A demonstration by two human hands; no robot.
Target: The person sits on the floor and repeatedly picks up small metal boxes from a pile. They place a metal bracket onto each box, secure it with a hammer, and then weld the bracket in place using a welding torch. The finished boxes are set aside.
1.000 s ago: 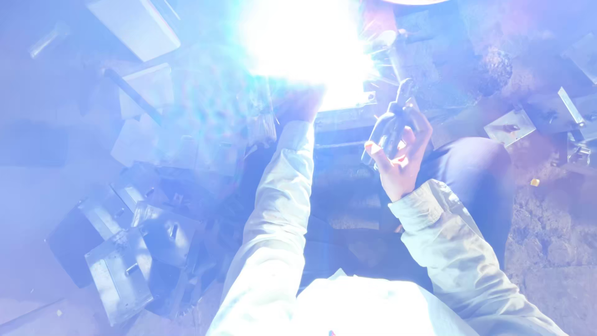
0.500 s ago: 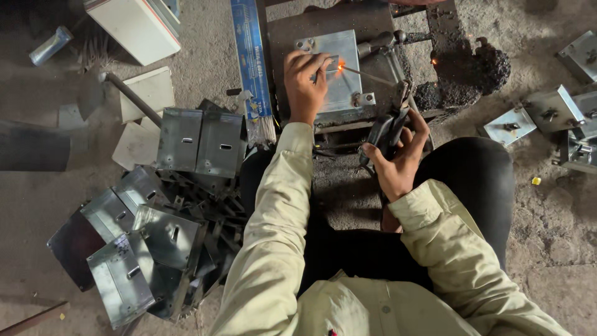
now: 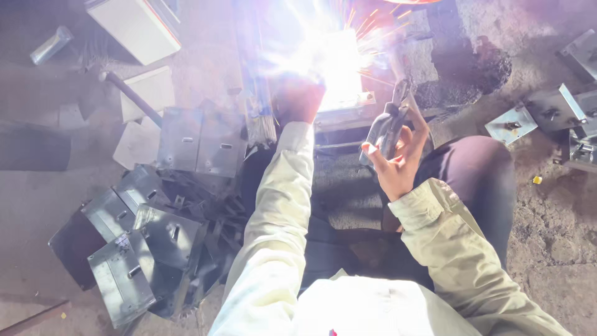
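Metal boxes (image 3: 155, 249) lie left of the workpiece (image 3: 345, 102).

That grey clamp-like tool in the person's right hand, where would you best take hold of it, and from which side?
Probably by its thick lower handle. The right hand already wraps the grey electrode holder there, from below and behind, palm toward the camera. The tool stands nearly upright, its narrow tip pointing up into the bright welding flash, so the end nearest the person looks safest.

The person wears a pale cream long-sleeved work shirt with buttoned cuffs on both sleeves, over dark trousers; both hands are bare, without gloves.
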